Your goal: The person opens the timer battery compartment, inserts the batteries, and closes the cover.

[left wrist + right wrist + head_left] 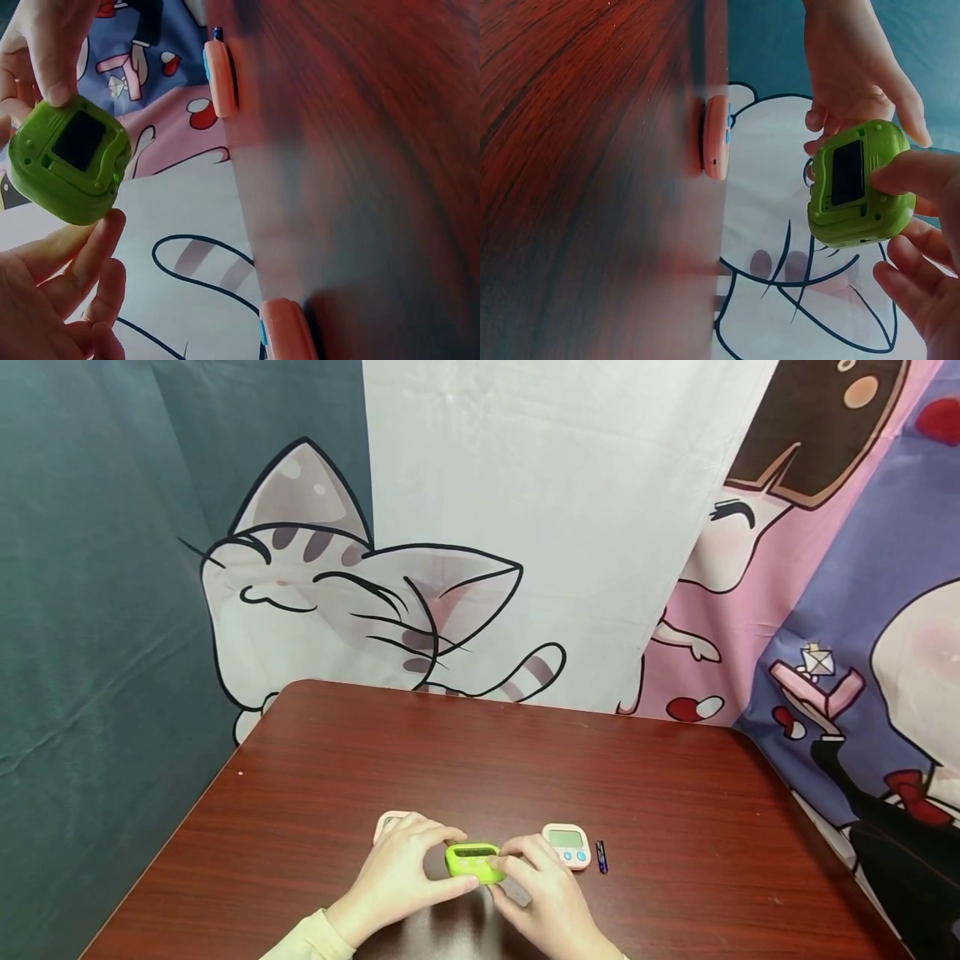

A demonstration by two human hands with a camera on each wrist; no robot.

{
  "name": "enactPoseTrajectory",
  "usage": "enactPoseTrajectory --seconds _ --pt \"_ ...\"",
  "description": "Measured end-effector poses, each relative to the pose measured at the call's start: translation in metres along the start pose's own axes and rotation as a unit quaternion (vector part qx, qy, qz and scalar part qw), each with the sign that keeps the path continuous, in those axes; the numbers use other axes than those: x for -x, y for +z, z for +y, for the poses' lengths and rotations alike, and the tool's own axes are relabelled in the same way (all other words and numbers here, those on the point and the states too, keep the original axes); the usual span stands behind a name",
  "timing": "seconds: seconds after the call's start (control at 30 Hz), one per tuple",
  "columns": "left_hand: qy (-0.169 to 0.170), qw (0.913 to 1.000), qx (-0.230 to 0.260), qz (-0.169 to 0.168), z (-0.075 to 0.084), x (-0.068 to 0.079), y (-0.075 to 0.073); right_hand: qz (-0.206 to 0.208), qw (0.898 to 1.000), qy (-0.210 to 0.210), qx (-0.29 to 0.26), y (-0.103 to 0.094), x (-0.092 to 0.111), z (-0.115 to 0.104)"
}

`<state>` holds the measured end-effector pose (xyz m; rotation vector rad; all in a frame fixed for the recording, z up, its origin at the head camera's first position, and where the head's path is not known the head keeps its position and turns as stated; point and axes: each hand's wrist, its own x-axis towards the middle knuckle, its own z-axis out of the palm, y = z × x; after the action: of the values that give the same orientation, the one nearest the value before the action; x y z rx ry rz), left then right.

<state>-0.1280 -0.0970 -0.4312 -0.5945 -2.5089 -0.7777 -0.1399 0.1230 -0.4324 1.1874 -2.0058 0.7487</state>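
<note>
A green digital timer point(475, 863) is held above the table between both hands. My right hand point(543, 893) pinches it, with the thumb point(911, 171) pressed on its back beside a dark rectangular area. My left hand point(408, 868) stands at the timer's other side, fingers loosely bent and thumb extended. In the left wrist view a left fingertip point(111, 219) reaches the timer's edge; firm contact is unclear. One pale pink timer point(567, 847) with blue buttons lies beyond the right hand. Another pink timer point(388, 821) is partly hidden behind the left hand.
A small dark blue battery point(602, 857) lies right of the right-hand pink timer. The brown wooden table point(480, 752) ends at a printed cloth backdrop point(480, 510) showing a cartoon cat.
</note>
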Motion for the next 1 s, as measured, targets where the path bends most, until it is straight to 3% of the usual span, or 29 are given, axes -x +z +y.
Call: enactPoseTrajectory --seconds 0.47,0.9,1.0 --pt "-0.014 0.9998 0.009 -0.006 -0.0007 -0.0001 0.0012 0.037 0.998 -0.050 -0.021 0.0019 -0.0024 0.0023" --pt "-0.014 0.9999 -0.002 -0.001 0.0031 -0.0023 -0.0003 -0.002 1.000 0.002 -0.021 -0.0002 -0.0015 -0.0004" --pt "-0.009 1.0000 0.000 -0.002 0.0027 -0.0023 -0.0004 -0.022 0.999 0.035 -0.022 -0.0020 -0.0011 -0.0017"
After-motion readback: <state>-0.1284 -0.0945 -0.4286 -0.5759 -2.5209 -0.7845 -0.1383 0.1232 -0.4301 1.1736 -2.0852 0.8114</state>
